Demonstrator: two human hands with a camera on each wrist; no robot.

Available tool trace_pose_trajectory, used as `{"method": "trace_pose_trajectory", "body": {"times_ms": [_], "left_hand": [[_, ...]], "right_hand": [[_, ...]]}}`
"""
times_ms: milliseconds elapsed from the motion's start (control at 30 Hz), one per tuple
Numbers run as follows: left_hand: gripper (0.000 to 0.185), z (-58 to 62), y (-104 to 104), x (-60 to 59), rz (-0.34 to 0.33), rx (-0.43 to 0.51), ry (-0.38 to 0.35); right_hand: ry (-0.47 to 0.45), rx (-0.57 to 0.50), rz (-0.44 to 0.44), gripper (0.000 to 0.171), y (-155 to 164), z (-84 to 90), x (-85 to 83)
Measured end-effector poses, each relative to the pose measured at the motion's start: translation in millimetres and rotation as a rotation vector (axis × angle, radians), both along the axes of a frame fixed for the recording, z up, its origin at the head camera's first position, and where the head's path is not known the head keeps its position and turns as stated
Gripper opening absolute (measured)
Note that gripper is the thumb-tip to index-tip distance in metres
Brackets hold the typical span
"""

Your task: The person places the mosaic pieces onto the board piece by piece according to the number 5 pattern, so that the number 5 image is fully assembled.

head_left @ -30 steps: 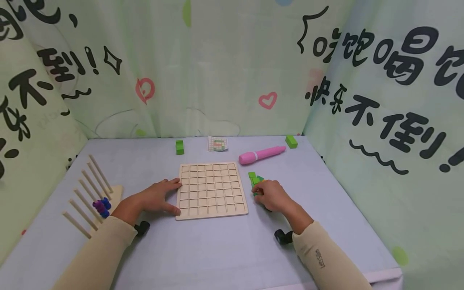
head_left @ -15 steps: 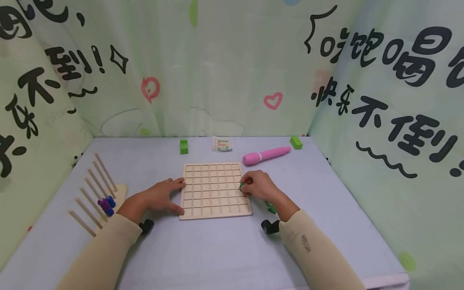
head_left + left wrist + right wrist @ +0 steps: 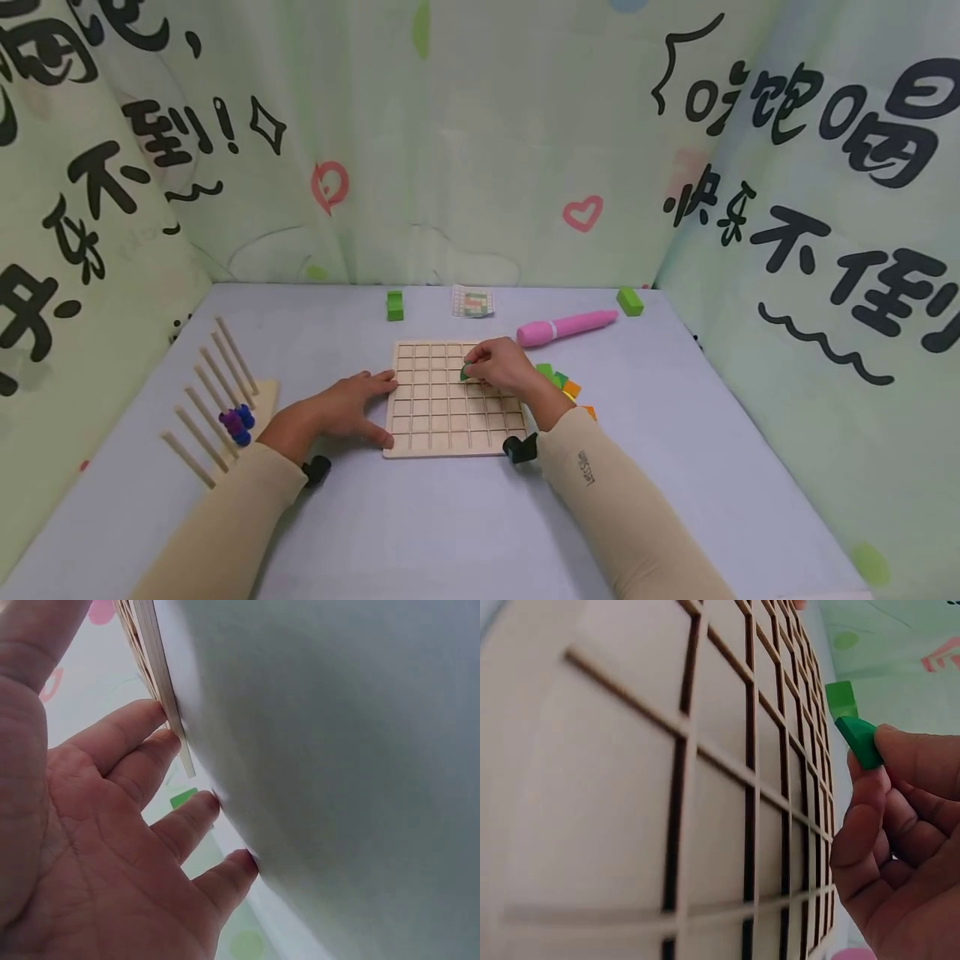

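Note:
A pale wooden grid board [image 3: 427, 417] lies flat in the middle of the table in the head view. My left hand [image 3: 341, 412] rests at its left side with fingers spread. In the left wrist view, fingertips [image 3: 154, 712] touch the board's edge. My right hand [image 3: 506, 367] is over the upper right part of the grid, pinching a small green block [image 3: 861, 740] between thumb and fingers. The block has a curved side in the right wrist view and is close over the squares. Several green, yellow and orange blocks [image 3: 572, 389] lie right of the board, partly hidden by my right wrist.
A wooden stand with several upright pegs [image 3: 264, 404] and purple and blue beads [image 3: 237, 423] is at left. Behind the board are a green block [image 3: 394, 306], a printed card [image 3: 472, 302], a pink pen-shaped object [image 3: 566, 328] and another green block [image 3: 630, 302].
My right hand took a green block from the pile on the right and carried it left over the grid. My left hand stayed at the board's edge. The head view turned slightly right-to-left.

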State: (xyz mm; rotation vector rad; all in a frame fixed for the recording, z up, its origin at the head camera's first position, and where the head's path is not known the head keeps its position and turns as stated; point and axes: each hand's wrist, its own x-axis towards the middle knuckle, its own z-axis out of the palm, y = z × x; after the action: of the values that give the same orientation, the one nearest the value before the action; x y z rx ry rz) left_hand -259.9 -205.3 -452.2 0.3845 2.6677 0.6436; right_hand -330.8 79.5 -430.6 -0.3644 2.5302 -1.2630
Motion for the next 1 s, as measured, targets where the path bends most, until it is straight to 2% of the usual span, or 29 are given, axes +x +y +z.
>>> {"method": "trace_pose_trajectory", "body": {"times_ms": [100, 300, 533, 667, 867, 1000], "left_hand": [[0.103, -0.5, -0.5, 0.8, 0.001, -0.006, -0.002], [0.103, -1.4, 2.2, 1.0, -0.016, -0.009, 0.002], [0.101, 0.9, 7.7, -1.1, -0.033, -0.016, 0.005], [0.102, 1.8, 6.9, -1.6, -0.024, -0.031, -0.006], [0.102, 4.5, 2.0, -0.9, -0.014, -0.034, -0.011], [0.101, 3.8, -1.4, -0.2, -0.006, -0.028, -0.020]], "right_hand": [[0.004, 0.017, 0.004, 0.011, -14.2, -1.4, -5.5], [-0.049, -0.038, -0.020, 0.011, -34.4, -4.6, -14.3], [-0.058, 0.000, -0.093, 0.010, -42.9, -6.0, -19.7], [-0.050, 0.038, -0.101, 0.010, -47.5, -5.8, -21.9], [0.011, 0.138, -0.054, 0.010, -56.2, -6.5, -26.0], [0.123, 0.270, -0.002, 0.013, -61.4, -8.5, -28.8]]}}
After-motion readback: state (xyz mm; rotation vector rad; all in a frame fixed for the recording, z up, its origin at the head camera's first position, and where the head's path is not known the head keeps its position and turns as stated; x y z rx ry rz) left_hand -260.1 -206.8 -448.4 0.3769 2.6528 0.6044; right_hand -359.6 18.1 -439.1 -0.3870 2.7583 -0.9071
